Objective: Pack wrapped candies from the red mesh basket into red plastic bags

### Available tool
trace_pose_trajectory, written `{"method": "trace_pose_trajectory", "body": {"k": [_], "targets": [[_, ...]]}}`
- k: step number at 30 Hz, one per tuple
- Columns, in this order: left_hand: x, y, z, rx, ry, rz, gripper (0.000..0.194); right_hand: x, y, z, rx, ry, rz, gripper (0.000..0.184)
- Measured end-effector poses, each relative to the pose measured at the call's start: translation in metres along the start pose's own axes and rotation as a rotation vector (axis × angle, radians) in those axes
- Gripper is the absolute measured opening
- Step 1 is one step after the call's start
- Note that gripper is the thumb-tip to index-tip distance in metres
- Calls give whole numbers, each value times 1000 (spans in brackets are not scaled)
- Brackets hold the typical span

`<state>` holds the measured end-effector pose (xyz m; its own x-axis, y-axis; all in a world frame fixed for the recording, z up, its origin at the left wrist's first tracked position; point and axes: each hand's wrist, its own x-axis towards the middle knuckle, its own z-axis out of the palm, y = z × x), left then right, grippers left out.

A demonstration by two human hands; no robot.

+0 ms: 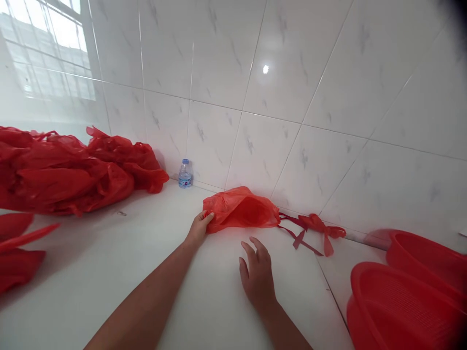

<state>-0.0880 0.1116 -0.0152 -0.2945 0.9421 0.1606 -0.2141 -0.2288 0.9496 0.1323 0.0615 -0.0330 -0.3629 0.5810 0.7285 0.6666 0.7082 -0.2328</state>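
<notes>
The red bag (pixel 241 206), lying lengthwise toward three o'clock, is pinched by the left hand (pixel 199 227), while nothing is held by the half-open right hand (pixel 259 276) at five.

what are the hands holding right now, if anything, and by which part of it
The left hand pinches a thin, crumpled red plastic bag by its left end. The right hand is open and holds nothing.

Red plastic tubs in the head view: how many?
2. The front tub is at the lower right; the back tub is just beyond it, nearer the tiled wall. Any nested underneath or beyond the right edge would be hidden.
</notes>
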Motion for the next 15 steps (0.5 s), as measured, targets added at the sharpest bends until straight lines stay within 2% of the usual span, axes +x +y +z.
{"method": "trace_pose_trajectory", "body": {"k": [4, 7, 9, 11, 13, 15], "targets": [[-19, 7, 6, -91, -195, -103, 43, 19, -7, 3, 108, 58, 58, 34], [-28, 11, 3, -51, -308, -189, 44, 25, 1, 5, 243, 78, 238, 33], [-27, 14, -3, 10, -256, -160, 41, 26, 9, 5, 372, 38, 400, 33], [-20, 16, -9, 49, -106, -66, 40, 26, 16, 3, 493, -31, 533, 35], [-13, 17, -14, 68, 52, 20, 37, 27, 19, 1, 561, -88, 616, 41], [-10, 15, -13, 104, 150, 66, 42, 28, 18, 0, 588, -129, 639, 48]]}}
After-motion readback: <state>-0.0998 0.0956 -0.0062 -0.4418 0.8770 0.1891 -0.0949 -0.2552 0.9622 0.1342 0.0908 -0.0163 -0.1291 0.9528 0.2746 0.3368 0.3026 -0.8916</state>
